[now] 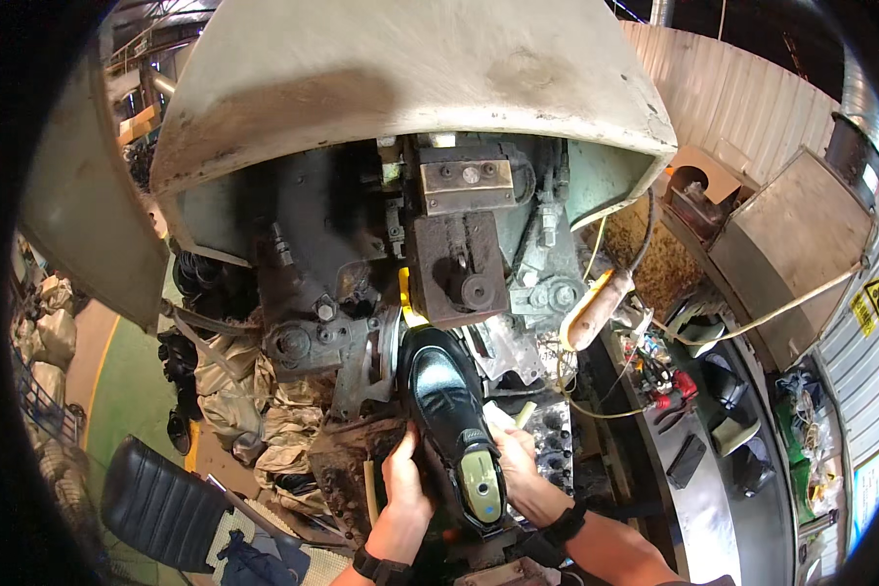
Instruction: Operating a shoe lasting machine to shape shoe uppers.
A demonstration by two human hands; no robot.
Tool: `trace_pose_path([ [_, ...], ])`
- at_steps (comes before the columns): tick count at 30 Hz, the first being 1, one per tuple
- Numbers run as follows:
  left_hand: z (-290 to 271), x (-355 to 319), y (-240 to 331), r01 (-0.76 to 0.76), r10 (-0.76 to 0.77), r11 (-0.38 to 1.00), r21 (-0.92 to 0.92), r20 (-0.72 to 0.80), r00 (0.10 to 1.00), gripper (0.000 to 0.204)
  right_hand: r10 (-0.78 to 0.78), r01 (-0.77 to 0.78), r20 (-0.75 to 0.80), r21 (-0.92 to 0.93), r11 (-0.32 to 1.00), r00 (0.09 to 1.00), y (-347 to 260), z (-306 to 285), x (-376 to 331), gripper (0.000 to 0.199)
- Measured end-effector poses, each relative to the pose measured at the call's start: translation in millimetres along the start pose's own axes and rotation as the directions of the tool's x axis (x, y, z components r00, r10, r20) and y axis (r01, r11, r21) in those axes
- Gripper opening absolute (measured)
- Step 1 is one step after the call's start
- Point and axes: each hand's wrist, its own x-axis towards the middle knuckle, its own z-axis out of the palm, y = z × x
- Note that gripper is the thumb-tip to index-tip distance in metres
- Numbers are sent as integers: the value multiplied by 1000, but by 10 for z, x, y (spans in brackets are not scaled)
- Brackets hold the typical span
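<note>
A black shoe with a green shoe last in its heel opening lies toe-away in front of the machine. Its toe reaches just under the dark metal press head, beside a yellow strip. My left hand holds the shoe's left side near the heel, thumb pointing forward. On the opposite side, my right hand grips it, with fingers partly hidden behind the shoe. Greasy metal clamp arms flank the toe on the left, and metal plates on the right.
A large pale hood overhangs the machine. At right hang a wooden-coloured handle and a cable; beyond are a red tool, pliers and a belt with shoes. A black chair and cloth bundles stand left.
</note>
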Motion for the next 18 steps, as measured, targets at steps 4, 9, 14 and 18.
trace_pose_path([
  [4,-4,56,-50,-33,32,999,-24,-45,998,37,39,-44,120,43,998,992,133,-173,246,17],
  [9,-65,204,-152,-198,200,980,33,-110,974,30,42,-56,204,61,997,978,249,-269,443,16],
  [14,-304,449,-273,-333,362,922,199,-129,923,25,13,-50,283,122,991,959,313,-241,562,19],
  [18,-324,467,-277,-300,335,925,233,-126,934,33,32,-86,311,161,983,950,263,-204,538,23],
])
